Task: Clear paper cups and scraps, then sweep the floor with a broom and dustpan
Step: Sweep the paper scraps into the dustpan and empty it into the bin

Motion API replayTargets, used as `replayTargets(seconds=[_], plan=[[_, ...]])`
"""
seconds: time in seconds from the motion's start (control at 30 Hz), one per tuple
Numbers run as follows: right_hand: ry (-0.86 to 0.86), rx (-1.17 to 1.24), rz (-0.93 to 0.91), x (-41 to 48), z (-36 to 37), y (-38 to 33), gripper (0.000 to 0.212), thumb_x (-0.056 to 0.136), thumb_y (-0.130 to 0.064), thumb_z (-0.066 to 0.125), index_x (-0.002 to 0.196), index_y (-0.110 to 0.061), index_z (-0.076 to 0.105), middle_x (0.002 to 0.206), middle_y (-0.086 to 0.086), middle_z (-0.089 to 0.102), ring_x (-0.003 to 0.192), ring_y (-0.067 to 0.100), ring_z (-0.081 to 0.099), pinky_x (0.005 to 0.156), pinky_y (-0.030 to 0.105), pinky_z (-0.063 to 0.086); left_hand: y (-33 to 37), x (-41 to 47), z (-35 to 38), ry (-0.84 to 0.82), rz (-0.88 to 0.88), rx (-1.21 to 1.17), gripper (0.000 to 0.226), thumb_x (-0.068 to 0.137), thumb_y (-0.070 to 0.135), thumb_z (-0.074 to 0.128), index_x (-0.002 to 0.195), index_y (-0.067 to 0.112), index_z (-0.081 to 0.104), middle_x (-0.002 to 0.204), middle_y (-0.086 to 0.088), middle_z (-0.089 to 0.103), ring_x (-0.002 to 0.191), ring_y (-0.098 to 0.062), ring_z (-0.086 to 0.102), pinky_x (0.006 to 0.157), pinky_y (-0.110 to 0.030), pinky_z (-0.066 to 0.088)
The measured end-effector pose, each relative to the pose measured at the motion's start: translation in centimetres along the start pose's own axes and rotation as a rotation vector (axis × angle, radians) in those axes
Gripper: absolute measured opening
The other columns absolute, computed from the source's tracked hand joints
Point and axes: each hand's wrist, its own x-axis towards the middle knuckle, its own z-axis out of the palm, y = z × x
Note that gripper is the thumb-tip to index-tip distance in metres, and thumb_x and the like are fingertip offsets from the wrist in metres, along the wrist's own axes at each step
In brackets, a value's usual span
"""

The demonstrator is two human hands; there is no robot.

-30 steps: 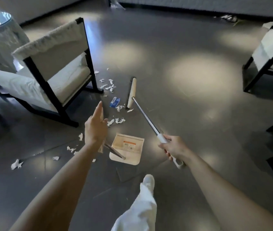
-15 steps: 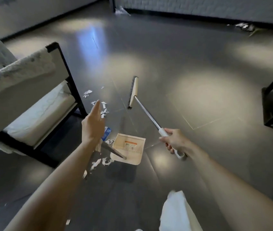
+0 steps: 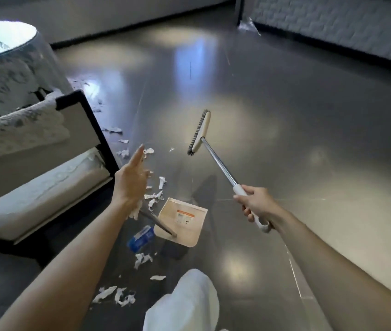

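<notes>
Out ahead of the right hand (image 3: 255, 206), a broom (image 3: 216, 161) slants up and to the left, its chrome shaft ending in a cream head with dark bristles. The fingers of that hand are wrapped tight round the white grip at the near end of the shaft, with the arm reaching forward. The left hand (image 3: 130, 185) is raised edge-on with the forefinger stretched straight forward, while the lower fingers seem to curl round the pale top of the dark rod handle of the dustpan (image 3: 182, 223). The beige pan hangs just below and to the right of this hand, tilted, with a dark shadow under its near edge; whether it touches the floor (image 3: 285, 115) cannot be told. Inside the pan sits a white label with an orange band, its writing too small to read. Just below the left wrist lies a blue packet (image 3: 140, 237) whose white lettering is blurred. Torn paper scraps (image 3: 156, 194) are strewn between the left hand and the pan, beyond the forefinger and back under the forearm. Left of the hand stands an armchair (image 3: 46, 187) with a black frame, and a white trouser leg (image 3: 185, 302) shows between the arms.
</notes>
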Motion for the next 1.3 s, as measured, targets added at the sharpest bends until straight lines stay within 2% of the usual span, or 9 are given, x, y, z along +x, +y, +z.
replayTargets(seconds=[0.1, 0.2, 0.37, 0.6, 0.83, 0.93, 1.0, 1.1, 1.3], plan=[[-0.068, -0.008, -0.002, 9.1, 0.3, -4.6, 0.029, 0.094, -0.007, 0.058, 0.12, -0.019, 0.057, 0.058, 0.005, 0.04, 0.03, 0.005, 0.034, 0.032, 0.014, 0.031, 0.2, 8.0, 3.0, 0.045, -0.065, 0.01, 0.064, 0.093, 0.007, 0.059, 0.148, 0.028, 0.034, 0.136, -0.008, 0.056, 0.103, -0.015, 0.06, 0.094, -0.018, 0.041], [-0.12, -0.008, 0.016, 18.5, 1.2, -9.1, 0.032, 0.094, -0.007, 0.058, 0.121, -0.023, 0.052, 0.058, 0.005, 0.041, 0.03, 0.006, 0.034, 0.032, 0.015, 0.031, -0.4, 17.3, 6.8, 0.049, -0.082, 0.033, 0.062, 0.094, 0.01, 0.058, 0.149, 0.023, 0.032, 0.129, -0.012, 0.061, 0.093, -0.02, 0.062, 0.082, -0.021, 0.043], [-0.207, -0.042, 0.033, 33.6, 2.9, -19.9, 0.026, 0.096, -0.006, 0.054, 0.119, -0.017, 0.054, 0.059, 0.005, 0.04, 0.029, 0.005, 0.033, 0.032, 0.013, 0.03, -0.4, 33.6, 10.2, 0.064, -0.135, 0.043, 0.066, 0.092, 0.005, 0.059, 0.149, 0.021, 0.031, 0.132, -0.009, 0.059, 0.094, -0.021, 0.062, 0.086, -0.027, 0.044], [-0.32, -0.09, 0.029, 52.4, 6.0, -33.2, 0.022, 0.094, -0.003, 0.054, 0.115, -0.007, 0.059, 0.061, 0.005, 0.041, 0.037, 0.009, 0.036, 0.035, 0.016, 0.032, -0.3, 54.6, 11.4, 0.17, -0.24, -0.163, 0.068, 0.089, 0.002, 0.057, 0.146, 0.033, 0.037, 0.14, -0.002, 0.052, 0.124, -0.018, 0.054, 0.105, -0.044, 0.043], [-0.44, -0.155, 0.014, 76.1, 11.4, -45.4, 0.026, 0.094, -0.001, 0.054, 0.116, -0.015, 0.056, 0.058, 0.004, 0.039, 0.032, 0.007, 0.035, 0.033, 0.015, 0.031, -3.8, 76.0, 15.8, 0.364, -0.328, -0.17, 0.066, 0.088, -0.002, 0.059, 0.145, 0.026, 0.041, 0.129, 0.005, 0.055, 0.118, -0.008, 0.052, 0.101, -0.016, 0.032], [-0.495, -0.236, 0.001, 84.3, 13.1, -51.7, 0.027, 0.094, -0.002, 0.054, 0.12, -0.009, 0.058, 0.057, 0.005, 0.041, 0.032, 0.007, 0.037, 0.033, 0.015, 0.032, -3.4, 84.3, 16.7, 0.479, -0.349, -0.076, 0.065, 0.086, -0.002, 0.062, 0.143, 0.025, 0.045, 0.129, -0.001, 0.06, 0.097, 0.006, 0.051, 0.076, 0.009, 0.027], [-0.513, -0.288, -0.026, 89.2, 14.9, -55.9, 0.028, 0.094, -0.001, 0.054, 0.122, -0.003, 0.057, 0.055, 0.004, 0.04, 0.031, 0.007, 0.036, 0.034, 0.014, 0.031, -3.6, 89.1, 16.8, 0.51, -0.357, -0.022, 0.065, 0.084, -0.001, 0.063, 0.142, 0.025, 0.047, 0.123, -0.004, 0.064, 0.091, 0.004, 0.053, 0.072, 0.01, 0.025], [-0.569, -0.313, -0.018, 95.9, 19.3, -62.1, 0.031, 0.094, -0.001, 0.054, 0.124, 0.003, 0.051, 0.056, 0.003, 0.038, 0.033, 0.008, 0.035, 0.034, 0.014, 0.031, -4.5, 95.7, 15.8, 0.555, -0.391, 0.017, 0.065, 0.085, 0.0, 0.064, 0.142, 0.025, 0.046, 0.128, -0.001, 0.062, 0.114, -0.015, 0.058, 0.082, 0.006, 0.024], [-0.671, -0.328, -0.036, 109.9, 29.4, -71.3, 0.022, 0.095, -0.005, 0.053, 0.117, -0.006, 0.059, 0.06, 0.003, 0.04, 0.036, 0.008, 0.035, 0.035, 0.016, 0.031, -9.6, 113.2, 13.2, 0.628, -0.452, -0.005, 0.065, 0.086, 0.001, 0.062, 0.143, 0.026, 0.045, 0.132, 0.006, 0.058, 0.119, -0.009, 0.053, 0.084, 0.009, 0.02]])
